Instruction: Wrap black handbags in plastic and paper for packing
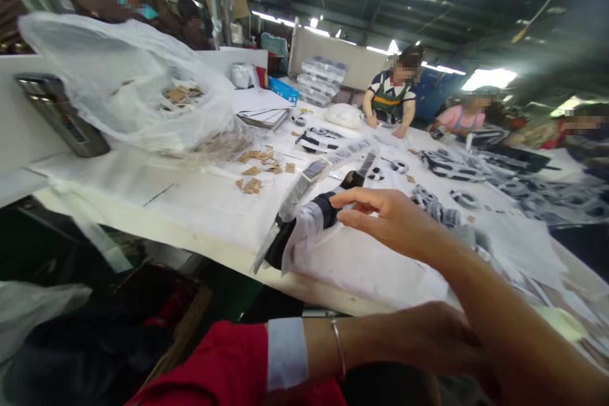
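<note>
My right hand [380,216] reaches in from the right over the table. Its fingers stretch left, thumb apart from them, with nothing visible between; the tips are close by a black band-like item [327,206] partly wrapped in white tissue [307,228]. Alongside that item runs a long clear plastic sleeve [297,193] with a pale label. Lower down, my left hand [442,336] crosses below my right forearm near the table's front edge. Its fingers are hidden and blurred; a red sleeve with a white cuff and a bracelet are on that arm.
On the white table [190,216] lie small brown tags [261,165], a big clear plastic bag [137,76], a metal flask [66,117], a paper stack [264,108] and several black-and-white rolled pieces [435,206]. A co-worker [390,92] stands across the table; others are farther right.
</note>
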A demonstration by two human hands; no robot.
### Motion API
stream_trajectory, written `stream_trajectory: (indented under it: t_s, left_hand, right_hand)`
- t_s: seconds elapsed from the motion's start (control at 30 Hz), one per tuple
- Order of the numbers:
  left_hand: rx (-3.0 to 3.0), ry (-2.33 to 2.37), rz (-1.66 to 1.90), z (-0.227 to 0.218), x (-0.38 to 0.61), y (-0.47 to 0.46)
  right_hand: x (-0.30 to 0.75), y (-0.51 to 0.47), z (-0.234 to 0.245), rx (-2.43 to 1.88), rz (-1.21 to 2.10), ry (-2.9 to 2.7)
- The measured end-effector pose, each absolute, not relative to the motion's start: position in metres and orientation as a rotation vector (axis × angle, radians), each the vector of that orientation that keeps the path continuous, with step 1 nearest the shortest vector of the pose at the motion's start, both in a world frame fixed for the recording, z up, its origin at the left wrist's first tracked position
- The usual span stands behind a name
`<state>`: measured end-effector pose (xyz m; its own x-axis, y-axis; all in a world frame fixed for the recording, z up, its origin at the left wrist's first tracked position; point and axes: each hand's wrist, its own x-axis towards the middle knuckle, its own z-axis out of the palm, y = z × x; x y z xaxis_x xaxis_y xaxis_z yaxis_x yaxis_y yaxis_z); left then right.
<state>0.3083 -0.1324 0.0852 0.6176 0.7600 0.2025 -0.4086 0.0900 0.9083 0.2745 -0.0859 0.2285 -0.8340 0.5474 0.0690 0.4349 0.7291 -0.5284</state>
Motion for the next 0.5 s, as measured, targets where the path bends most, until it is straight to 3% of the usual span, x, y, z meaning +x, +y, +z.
stream_trajectory:
  t_s: [0.27,0.37,0.5]
  left_hand:
    - [0.961,0.816,1.109,0.02,0.278,-0.142]
    - [0.99,0.808,1.118,0.023,0.267,-0.141]
    - [1.178,0.444,0.964,0.049,0.283,-0.138]
  right_hand:
    - [0.306,-0.098,0.217,-0.767,0.893,-2.568]
    - [0.306,-0.094,0.215,-0.758,1.023,-2.542]
    - [0.294,-0.082,0.22,-0.652,1.329,-2.385]
